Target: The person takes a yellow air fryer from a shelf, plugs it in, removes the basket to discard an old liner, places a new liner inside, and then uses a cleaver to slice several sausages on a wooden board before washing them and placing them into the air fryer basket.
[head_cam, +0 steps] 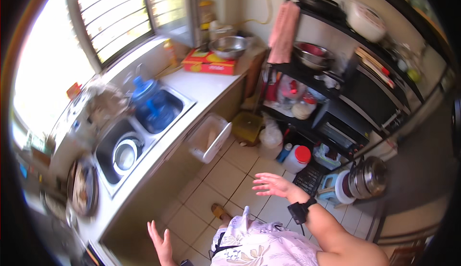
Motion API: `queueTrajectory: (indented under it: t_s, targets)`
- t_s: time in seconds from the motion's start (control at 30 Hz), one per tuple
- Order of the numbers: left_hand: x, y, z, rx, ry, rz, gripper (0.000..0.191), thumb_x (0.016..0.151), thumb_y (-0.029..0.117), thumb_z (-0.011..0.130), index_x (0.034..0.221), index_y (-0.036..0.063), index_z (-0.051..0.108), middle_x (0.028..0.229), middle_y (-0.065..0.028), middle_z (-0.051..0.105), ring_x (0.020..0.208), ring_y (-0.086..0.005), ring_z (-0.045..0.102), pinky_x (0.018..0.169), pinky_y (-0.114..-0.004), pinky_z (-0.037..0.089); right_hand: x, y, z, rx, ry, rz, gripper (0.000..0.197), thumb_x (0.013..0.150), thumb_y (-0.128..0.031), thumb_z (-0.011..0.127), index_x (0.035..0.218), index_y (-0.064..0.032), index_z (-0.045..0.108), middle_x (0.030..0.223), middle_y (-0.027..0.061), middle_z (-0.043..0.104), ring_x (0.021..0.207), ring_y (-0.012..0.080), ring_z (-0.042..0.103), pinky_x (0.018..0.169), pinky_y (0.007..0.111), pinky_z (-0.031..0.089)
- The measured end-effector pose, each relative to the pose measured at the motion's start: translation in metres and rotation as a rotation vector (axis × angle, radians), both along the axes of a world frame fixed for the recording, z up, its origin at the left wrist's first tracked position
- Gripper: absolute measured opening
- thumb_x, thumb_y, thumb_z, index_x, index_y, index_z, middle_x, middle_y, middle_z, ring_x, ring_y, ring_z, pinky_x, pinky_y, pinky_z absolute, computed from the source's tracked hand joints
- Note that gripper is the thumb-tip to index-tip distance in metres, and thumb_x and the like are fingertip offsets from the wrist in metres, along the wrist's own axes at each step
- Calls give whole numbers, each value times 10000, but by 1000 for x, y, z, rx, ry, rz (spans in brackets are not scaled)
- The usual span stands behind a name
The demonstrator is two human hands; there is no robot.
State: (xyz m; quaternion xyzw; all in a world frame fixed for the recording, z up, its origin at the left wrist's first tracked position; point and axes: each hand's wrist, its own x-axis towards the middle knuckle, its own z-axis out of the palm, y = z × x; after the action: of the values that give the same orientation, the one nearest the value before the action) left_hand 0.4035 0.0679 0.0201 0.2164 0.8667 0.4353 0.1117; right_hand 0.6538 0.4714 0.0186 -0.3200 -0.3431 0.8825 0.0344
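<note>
My left hand is raised at the bottom of the view, beside the cabinet front, fingers apart and holding nothing. Over the tiled floor, my right hand is held out with spread fingers, also empty; a black device is strapped to that wrist. In front of me is a double steel sink. A blue water jug stands in its far basin, and a round metal pot or bowl lies in the near basin. A clear plastic bin hangs at the cabinet front.
A red box bearing a steel bowl stands on the counter's far end. A black shelf rack holds bowls, bags and appliances. A red-lidded container, a black crate and a blue stool bound the floor on the right.
</note>
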Motion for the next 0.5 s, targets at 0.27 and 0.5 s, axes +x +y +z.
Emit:
queueTrajectory:
  t_s: [0.27, 0.5]
  targets:
    - [-94, 139, 79, -19, -364, -160, 434, 896, 241, 563, 1264, 29, 475, 1262, -170, 500, 1155, -272, 475, 984, -361, 374, -115, 35, 29, 1, 377, 118, 499, 902, -285, 557, 1328, -85, 388, 1280, 84, 459, 1121, 209, 505, 919, 357, 443]
    - [-193, 282, 63, 61, 435, -558, 591, 836, 147, 579, 1379, 91, 351, 1485, -154, 168, 1371, -287, 167, 1099, -428, 156, -171, 107, 15, 753, 286, -301, 630, 811, -255, 676, 1323, -42, 374, 1273, 109, 455, 1116, 211, 467, 897, 347, 432]
